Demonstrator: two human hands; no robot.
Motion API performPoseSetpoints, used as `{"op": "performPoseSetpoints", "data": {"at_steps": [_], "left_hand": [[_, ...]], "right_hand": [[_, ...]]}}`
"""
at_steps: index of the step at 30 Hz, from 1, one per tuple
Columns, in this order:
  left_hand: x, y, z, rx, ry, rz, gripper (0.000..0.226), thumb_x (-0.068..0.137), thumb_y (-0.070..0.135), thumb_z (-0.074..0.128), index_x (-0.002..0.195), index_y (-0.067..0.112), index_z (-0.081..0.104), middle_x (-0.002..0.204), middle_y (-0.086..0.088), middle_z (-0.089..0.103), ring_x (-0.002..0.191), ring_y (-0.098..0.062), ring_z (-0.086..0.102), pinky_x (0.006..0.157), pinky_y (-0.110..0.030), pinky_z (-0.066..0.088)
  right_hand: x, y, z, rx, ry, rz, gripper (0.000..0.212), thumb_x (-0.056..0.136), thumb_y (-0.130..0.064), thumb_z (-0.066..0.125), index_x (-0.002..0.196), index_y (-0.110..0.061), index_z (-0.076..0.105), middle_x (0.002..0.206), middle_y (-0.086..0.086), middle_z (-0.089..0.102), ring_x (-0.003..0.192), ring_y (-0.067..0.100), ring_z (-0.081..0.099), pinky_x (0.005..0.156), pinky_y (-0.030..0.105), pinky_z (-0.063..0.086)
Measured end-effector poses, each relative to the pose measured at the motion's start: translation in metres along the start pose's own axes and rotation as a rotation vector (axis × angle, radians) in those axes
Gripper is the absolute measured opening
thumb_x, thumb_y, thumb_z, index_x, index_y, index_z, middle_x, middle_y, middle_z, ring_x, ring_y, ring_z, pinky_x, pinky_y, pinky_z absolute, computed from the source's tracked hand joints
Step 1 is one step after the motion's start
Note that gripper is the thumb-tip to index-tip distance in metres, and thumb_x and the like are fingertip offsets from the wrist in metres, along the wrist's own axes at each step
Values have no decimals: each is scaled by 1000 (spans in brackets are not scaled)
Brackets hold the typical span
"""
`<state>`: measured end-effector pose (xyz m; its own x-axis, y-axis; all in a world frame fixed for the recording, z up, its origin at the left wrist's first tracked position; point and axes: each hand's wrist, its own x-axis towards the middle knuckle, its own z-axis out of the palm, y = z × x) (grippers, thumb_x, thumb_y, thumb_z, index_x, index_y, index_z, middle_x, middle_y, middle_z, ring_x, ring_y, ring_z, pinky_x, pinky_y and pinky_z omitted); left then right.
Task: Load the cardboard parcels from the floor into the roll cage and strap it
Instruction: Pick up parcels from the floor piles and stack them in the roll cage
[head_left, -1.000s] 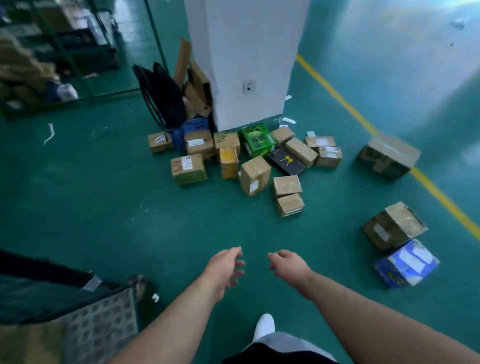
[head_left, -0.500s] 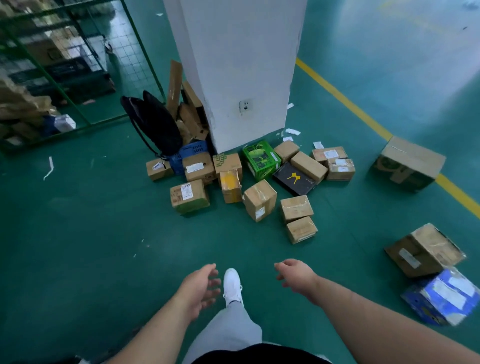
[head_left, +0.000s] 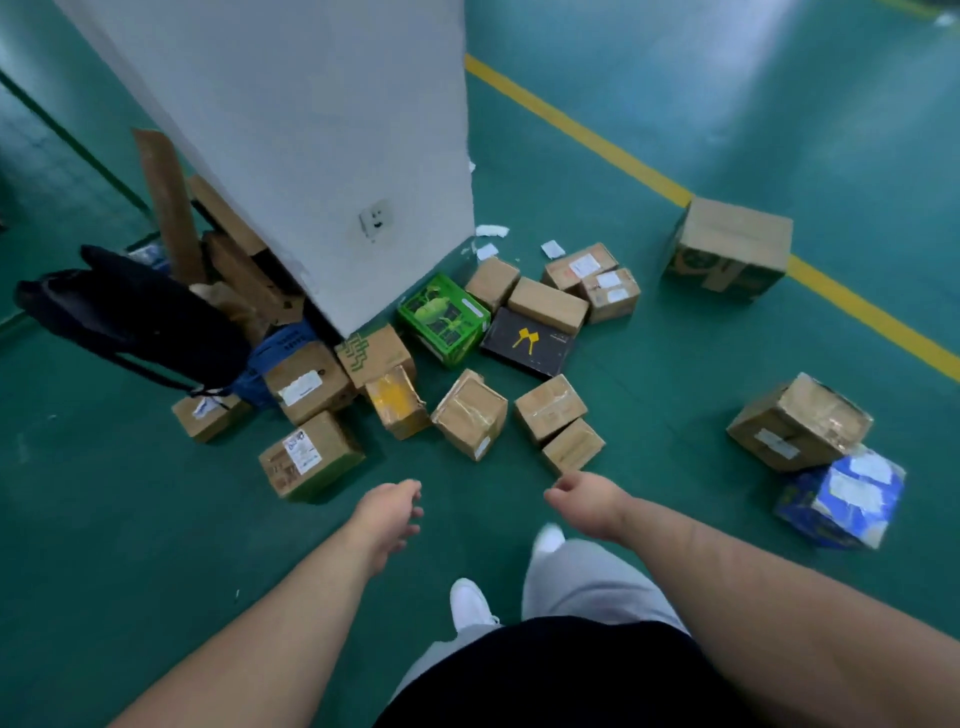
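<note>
Your left hand (head_left: 387, 514) and right hand (head_left: 587, 499) are held out ahead of you, apart from each other, with fingers loosely curled and nothing in them. The cardboard parcels (head_left: 548, 306) lie on the green floor (head_left: 130, 519), most of them heaped at your 12 o'clock round the foot of the white pillar (head_left: 291, 130). The roll cage is out of view.

Nearest your right hand, at 1 o'clock, is a small plain box (head_left: 571, 447). A labelled box (head_left: 309, 457) sits at 11 o'clock from your left hand. Both look light and stiff, so you can probably grip them across opposite side faces.

The crumpled taped box (head_left: 470, 413) between them is tilted on an edge. Its dented walls may give and the glossy tape may slip, so get your fingers under its bottom. The large carton (head_left: 732, 249) on the yellow line (head_left: 571, 124) at 2 o'clock likely needs both hands low at its corners.
</note>
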<state>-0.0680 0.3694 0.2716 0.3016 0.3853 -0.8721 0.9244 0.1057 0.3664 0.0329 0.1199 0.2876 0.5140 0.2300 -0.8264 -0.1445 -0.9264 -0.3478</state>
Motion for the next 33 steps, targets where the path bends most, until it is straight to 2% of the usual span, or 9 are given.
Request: {"op": "performPoseSetpoints", "data": {"at_steps": [5, 9, 12, 14, 17, 22, 26, 29, 33], "left_hand": [[55, 79, 23, 228, -87, -17, 30, 106, 39, 47, 120, 16, 59, 114, -5, 66, 92, -22, 62, 73, -30, 44], [105, 119, 28, 283, -6, -16, 27, 104, 38, 49, 108, 14, 61, 104, -5, 68, 85, -22, 60, 68, -30, 42], [149, 138, 25, 365, 16, -44, 28, 99, 41, 51, 92, 15, 60, 107, -14, 72, 83, -26, 61, 77, -38, 50], [186, 150, 25, 407, 17, -59, 31, 99, 39, 53, 95, 10, 64, 105, -13, 72, 90, -28, 66, 81, -38, 52], [236, 167, 27, 517, 2, -53, 30, 100, 34, 52, 105, 10, 68, 105, -9, 70, 101, -30, 66, 74, -33, 46], [375, 175, 46, 646, 1, 15, 19, 100, 28, 52, 106, 15, 64, 109, -8, 68, 95, -29, 63, 79, -32, 48], [487, 174, 81, 670, -42, 86, 20, 100, 29, 54, 117, 19, 59, 115, -6, 66, 96, -27, 61, 81, -32, 46], [567, 161, 105, 725, -75, 97, 22, 100, 33, 59, 118, 21, 56, 115, -3, 62, 96, -25, 57, 75, -33, 44], [654, 138, 129, 734, -45, 68, 35, 96, 38, 66, 123, 20, 53, 113, -3, 62, 102, -27, 62, 78, -38, 53]], "right_hand": [[83, -24, -24, -38, -153, 44, 46, 103, -39, 43, 138, -11, 57, 139, 7, 60, 125, 26, 56, 103, 32, 44], [159, -48, -57, 98, -123, 132, 44, 103, -35, 43, 134, -5, 52, 113, 11, 59, 85, 22, 56, 69, 28, 45], [215, -66, -77, 127, -111, 204, 41, 102, -34, 40, 127, -5, 56, 117, 14, 59, 101, 30, 57, 88, 34, 50], [256, -81, -81, 173, -99, 254, 41, 101, -37, 42, 128, -10, 57, 125, 12, 62, 106, 30, 59, 97, 38, 51], [297, -102, -77, 266, -76, 331, 54, 99, -42, 46, 149, -19, 45, 139, 10, 55, 107, 28, 56, 98, 39, 53], [410, -118, -26, 367, 2, 489, 82, 81, -62, 47, 155, -33, 26, 141, 14, 45, 121, 38, 54, 103, 51, 50], [502, -126, 35, 442, 22, 604, 91, 89, -65, 53, 160, -44, 0, 168, 12, 6, 145, 44, 31, 119, 52, 31], [563, -131, 78, 481, 113, 714, 105, 84, -73, 56, 156, -49, -17, 168, 12, -21, 151, 50, 18, 122, 60, 18], [627, -121, 122, 507, 250, 757, 118, 74, -85, 58, 152, -53, -24, 164, 5, -34, 153, 50, -4, 118, 68, 13]]}}
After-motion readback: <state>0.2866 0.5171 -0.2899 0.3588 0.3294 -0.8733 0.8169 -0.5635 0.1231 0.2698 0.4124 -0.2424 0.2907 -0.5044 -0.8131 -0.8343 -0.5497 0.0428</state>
